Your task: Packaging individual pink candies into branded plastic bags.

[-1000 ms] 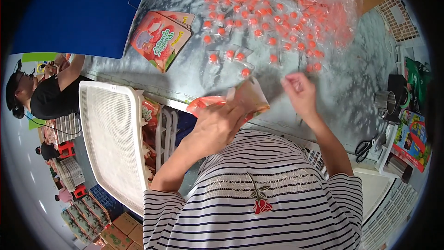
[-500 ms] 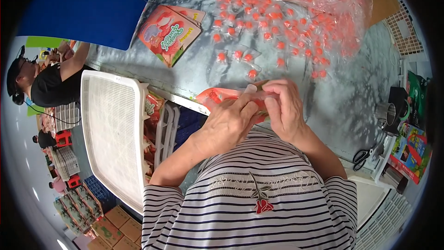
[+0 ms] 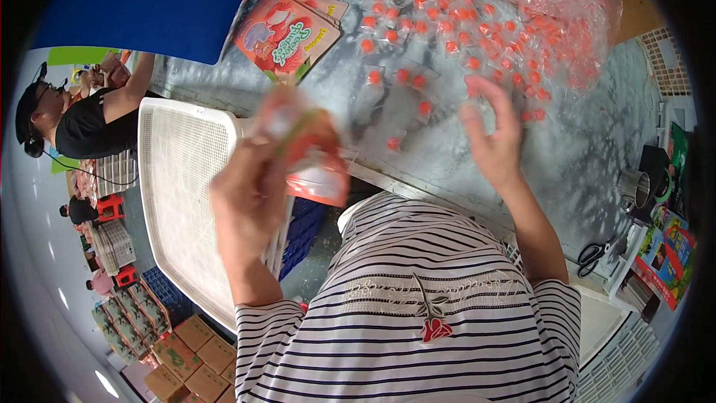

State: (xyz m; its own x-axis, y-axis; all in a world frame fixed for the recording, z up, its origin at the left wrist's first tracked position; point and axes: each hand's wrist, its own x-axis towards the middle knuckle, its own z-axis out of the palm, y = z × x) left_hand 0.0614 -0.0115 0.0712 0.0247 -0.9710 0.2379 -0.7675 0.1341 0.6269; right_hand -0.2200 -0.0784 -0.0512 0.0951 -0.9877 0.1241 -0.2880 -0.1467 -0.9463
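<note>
- Clamping the pouch from its left, the left hand
- Well right: the right hand, thumb and finger parted
- Pouch: red, pale-patched (motion-blurred)

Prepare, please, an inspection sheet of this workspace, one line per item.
Surface: mottled grey table, partly covered.
Job's things: pink pouch, blurred; wrapped red balls, scattered; more pouches, piled flat.
Clutter: scissors and metal cup at the right.
Hands: left hand grips the pouch; right hand open over the table, nothing clearly held.
Cables: thin black cable beside the co-worker.
Surroundings: white perforated tray, left; cardboard boxes, lower left.
</note>
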